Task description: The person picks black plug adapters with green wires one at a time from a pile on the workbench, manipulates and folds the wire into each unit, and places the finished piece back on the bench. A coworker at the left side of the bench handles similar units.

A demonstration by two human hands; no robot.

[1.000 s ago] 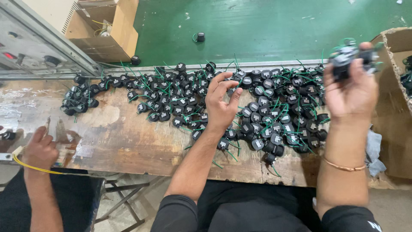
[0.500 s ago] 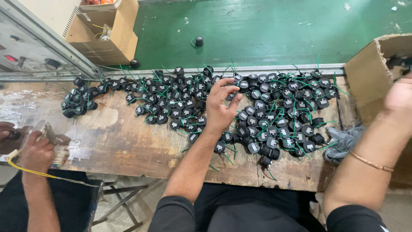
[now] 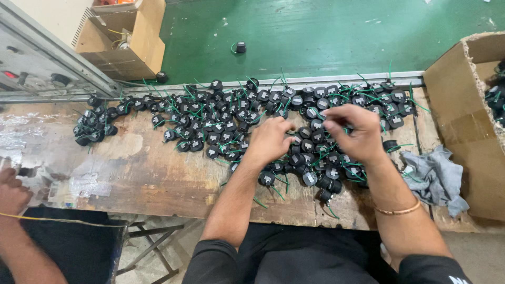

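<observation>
Your hands met over the heap of small black round parts (image 3: 231,123) with green wire leads, spread along the far half of the worn wooden bench (image 3: 142,173). There were far too many parts to count, and where your hands covered them the heap was hidden.

Your left hand (image 3: 271,141) lay knuckles up on the middle of the heap, fingers curled down into the parts; whether they pinched one could not be made out. Your right hand (image 3: 355,131) hovered just beside it, to the right, fingers bent and drawn close toward the thumb over the parts. The motion blur kept you from telling whether anything sat between the fingertips. One thin bangle (image 3: 397,210) circled your right wrist.

One part (image 3: 240,47) lay apart on the green floor beyond the bench.

At the right end of the bench a crumpled grey rag (image 3: 434,176) lay next to one open cardboard box (image 3: 463,121), cut off by the frame edge, with a few dark parts barely showing inside. A second cardboard box (image 3: 126,37) stood on the floor at the far left, its top cropped.

At the left edge another person's hand (image 3: 11,192) showed only in part, with a yellow wire (image 3: 52,220) running past it.
</observation>
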